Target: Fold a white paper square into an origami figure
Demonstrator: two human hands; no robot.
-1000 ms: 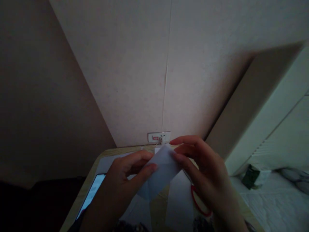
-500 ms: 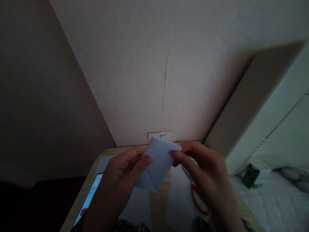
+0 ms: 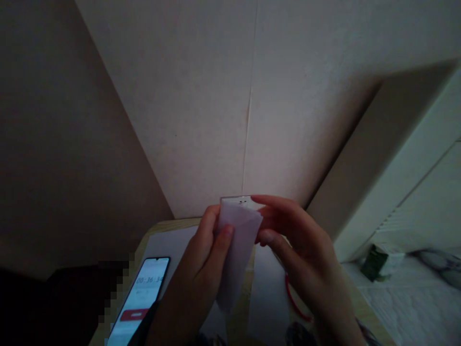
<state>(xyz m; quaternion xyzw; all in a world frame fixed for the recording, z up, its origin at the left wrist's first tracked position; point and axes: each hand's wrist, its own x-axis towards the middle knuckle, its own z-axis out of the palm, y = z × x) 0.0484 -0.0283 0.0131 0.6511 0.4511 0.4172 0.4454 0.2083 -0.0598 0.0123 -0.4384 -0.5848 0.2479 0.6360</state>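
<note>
A folded sheet of white paper (image 3: pixel 239 245) is held up over the table, long and narrow, its upper right corner pointing right. My left hand (image 3: pixel 200 271) grips it at the left side, thumb flat on the near face and the other fingers behind. Beside the paper's right edge is my right hand (image 3: pixel 304 247), with the index finger stretched out and the thumb apart from it. Its other fingertips are close to the edge; whether they touch the paper I cannot tell.
A phone (image 3: pixel 142 293) showing a running timer lies on the wooden table (image 3: pixel 165 225) at left. White paper pieces (image 3: pixel 268 293) lie beneath my hands. Red-handled scissors (image 3: pixel 297 302) are partly hidden by my right arm. A wall socket (image 3: pixel 234 199) sits behind.
My right hand has loosened its pinch on the paper's right corner and its fingers have spread. The paper has turned and looks narrower. My left forearm has shifted right, uncovering more of the phone.
</note>
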